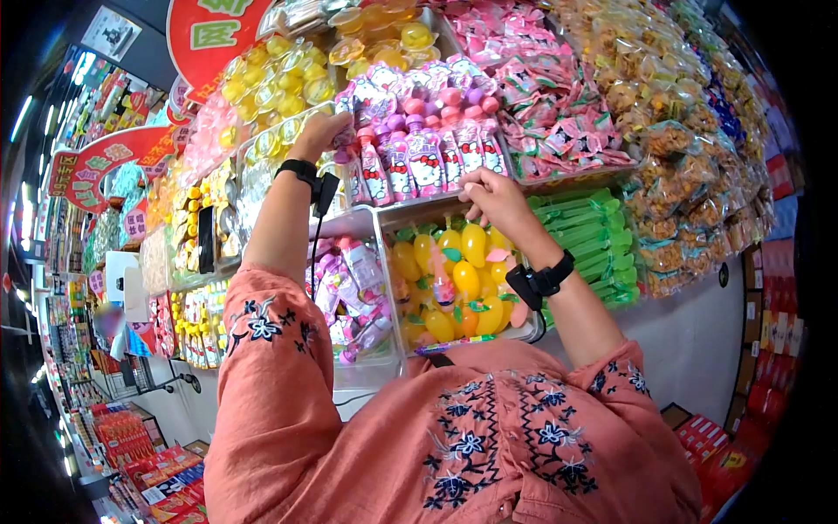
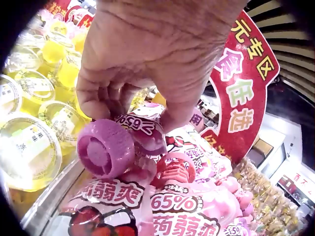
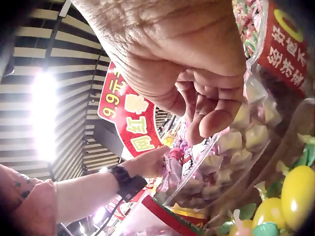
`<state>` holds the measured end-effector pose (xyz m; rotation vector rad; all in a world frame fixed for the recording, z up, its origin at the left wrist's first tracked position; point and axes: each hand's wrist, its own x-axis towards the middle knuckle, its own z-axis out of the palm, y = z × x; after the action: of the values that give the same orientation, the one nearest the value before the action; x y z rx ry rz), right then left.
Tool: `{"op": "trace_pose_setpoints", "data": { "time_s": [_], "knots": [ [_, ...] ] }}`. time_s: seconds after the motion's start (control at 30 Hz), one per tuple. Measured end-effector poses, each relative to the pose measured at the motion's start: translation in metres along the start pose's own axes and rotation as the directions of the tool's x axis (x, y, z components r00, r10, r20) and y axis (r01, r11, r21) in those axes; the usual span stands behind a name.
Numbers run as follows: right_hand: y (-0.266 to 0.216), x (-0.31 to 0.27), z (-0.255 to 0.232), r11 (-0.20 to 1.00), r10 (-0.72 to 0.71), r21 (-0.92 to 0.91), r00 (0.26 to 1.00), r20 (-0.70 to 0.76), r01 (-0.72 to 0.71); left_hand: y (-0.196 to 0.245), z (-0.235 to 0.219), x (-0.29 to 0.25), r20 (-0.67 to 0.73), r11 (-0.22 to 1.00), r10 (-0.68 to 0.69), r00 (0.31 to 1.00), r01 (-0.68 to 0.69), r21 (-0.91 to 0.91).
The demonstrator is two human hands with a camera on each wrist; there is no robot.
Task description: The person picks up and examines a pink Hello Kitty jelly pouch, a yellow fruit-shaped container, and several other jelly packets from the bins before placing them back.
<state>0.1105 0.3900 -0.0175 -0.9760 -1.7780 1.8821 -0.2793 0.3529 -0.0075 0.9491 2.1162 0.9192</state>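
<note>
Nearest the head camera is the person's salmon embroidered blouse point(image 1: 454, 437), both arms raised to a shop's candy shelves. The right hand point(image 1: 491, 197) hovers at the front edge of the clear bin point(image 1: 454, 205) of pink jelly pouches, fingers loosely curled and holding nothing, as the right wrist view shows. Just below it lies a bin of yellow mango-shaped jellies point(image 1: 463, 279). Farther up and left, the left hand point(image 1: 321, 133) pinches one pink pouch point(image 2: 123, 142) by its neck, right behind the round purple cap point(image 2: 101, 150), still among the standing row. By my judgement the pouch is gripped but not yet lifted clear of the bin. Beyond stand yellow jelly cups point(image 1: 275, 83) and a red sign point(image 1: 214, 31).
</note>
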Motion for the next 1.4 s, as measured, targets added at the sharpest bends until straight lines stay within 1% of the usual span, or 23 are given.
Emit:
{"op": "trace_pose_setpoints", "data": {
  "time_s": [0.13, 0.17, 0.27, 0.3, 0.4, 0.43, 0.47, 0.53, 0.57, 0.67, 0.77, 0.87, 0.97, 1.0, 1.07, 1.1, 1.2, 1.23, 1.27, 1.33, 1.4],
  "knots": [
    [0.004, 0.001, -0.003, 1.000, 0.013, -0.008, 1.000, 0.014, -0.012, 0.007, -0.005, -0.003, 0.049, 0.998, -0.036, 0.998, 0.038, -0.046],
    [0.005, 0.001, -0.003, 1.000, 0.014, -0.008, 1.000, 0.016, -0.014, 0.010, -0.011, -0.005, 0.107, 0.999, -0.029, 0.994, 0.033, -0.036],
    [0.008, 0.003, -0.004, 1.000, 0.019, -0.009, 1.000, 0.019, -0.019, 0.003, -0.017, 0.000, 0.219, 0.943, -0.035, 0.975, 0.105, -0.316],
    [0.008, 0.004, -0.004, 1.000, 0.024, -0.007, 1.000, 0.017, -0.024, 0.006, -0.017, 0.000, 0.198, 0.920, -0.097, 0.975, 0.164, -0.355],
    [0.007, 0.006, -0.002, 1.000, 0.015, -0.004, 1.000, 0.025, -0.015, 0.010, -0.012, 0.008, 0.157, 0.873, -0.114, 0.981, 0.175, -0.455],
    [0.006, 0.007, 0.000, 1.000, 0.007, -0.005, 1.000, 0.030, -0.007, 0.014, -0.013, 0.011, 0.182, 0.858, -0.128, 0.975, 0.201, -0.472],
    [0.006, 0.009, 0.001, 1.000, 0.009, -0.007, 0.999, 0.036, -0.009, 0.016, -0.009, 0.011, 0.158, 0.870, -0.130, 0.979, 0.189, -0.456],
    [0.007, 0.011, 0.002, 1.000, 0.013, -0.014, 0.999, 0.048, -0.012, 0.030, 0.002, 0.003, 0.113, 0.891, -0.132, 0.985, 0.168, -0.422],
    [0.007, 0.011, 0.002, 1.000, 0.010, -0.012, 0.999, 0.051, -0.010, 0.031, 0.003, 0.007, 0.127, 0.946, -0.115, 0.985, 0.148, -0.289],
    [0.007, 0.010, 0.001, 1.000, 0.001, 0.004, 0.999, 0.049, -0.002, 0.038, 0.001, 0.009, 0.150, 0.981, -0.168, 0.974, 0.179, -0.068],
    [0.008, 0.008, 0.000, 1.000, 0.005, 0.019, 0.999, 0.037, -0.006, 0.050, 0.008, -0.001, -0.051, 0.987, -0.095, 0.994, 0.100, 0.123],
    [0.007, 0.006, -0.002, 1.000, 0.017, 0.025, 0.999, 0.032, -0.018, 0.046, 0.012, 0.004, -0.125, 0.986, -0.027, 0.992, 0.047, 0.162],
    [0.008, 0.004, -0.003, 0.999, 0.012, 0.033, 1.000, 0.029, -0.013, 0.039, 0.015, 0.017, -0.115, 0.984, 0.079, 0.990, -0.059, 0.167],
    [0.008, 0.004, -0.003, 0.999, 0.015, 0.028, 0.999, 0.028, -0.016, 0.035, 0.017, 0.024, -0.133, 0.957, 0.128, 0.983, -0.088, 0.275],
    [0.007, 0.004, -0.001, 1.000, 0.017, 0.017, 0.999, 0.032, -0.017, 0.027, 0.022, 0.035, -0.154, 0.866, 0.229, 0.961, -0.129, 0.482],
    [0.007, 0.004, 0.000, 1.000, 0.016, 0.011, 0.999, 0.035, -0.016, 0.041, 0.023, 0.021, -0.142, 0.865, 0.163, 0.976, -0.072, 0.496],
    [0.007, 0.004, 0.002, 1.000, 0.019, -0.011, 0.998, 0.059, -0.018, 0.049, 0.030, 0.012, -0.194, 0.808, 0.175, 0.965, -0.028, 0.588],
    [0.007, 0.004, 0.003, 1.000, 0.021, -0.019, 0.997, 0.069, -0.020, 0.037, 0.029, 0.026, -0.142, 0.717, 0.228, 0.963, -0.068, 0.693],
    [0.006, 0.004, 0.003, 1.000, 0.021, -0.025, 0.997, 0.069, -0.019, 0.022, 0.030, 0.036, -0.152, 0.703, 0.258, 0.954, -0.077, 0.707],
    [0.005, 0.003, 0.004, 0.999, 0.018, -0.036, 0.998, 0.066, -0.016, 0.018, 0.034, 0.035, -0.170, 0.671, 0.321, 0.932, -0.097, 0.735],
    [0.002, 0.000, 0.000, 0.999, 0.034, -0.035, 0.995, 0.089, -0.031, 0.015, 0.029, 0.035, -0.163, 0.695, 0.367, 0.916, -0.153, 0.702]
  ]
}}
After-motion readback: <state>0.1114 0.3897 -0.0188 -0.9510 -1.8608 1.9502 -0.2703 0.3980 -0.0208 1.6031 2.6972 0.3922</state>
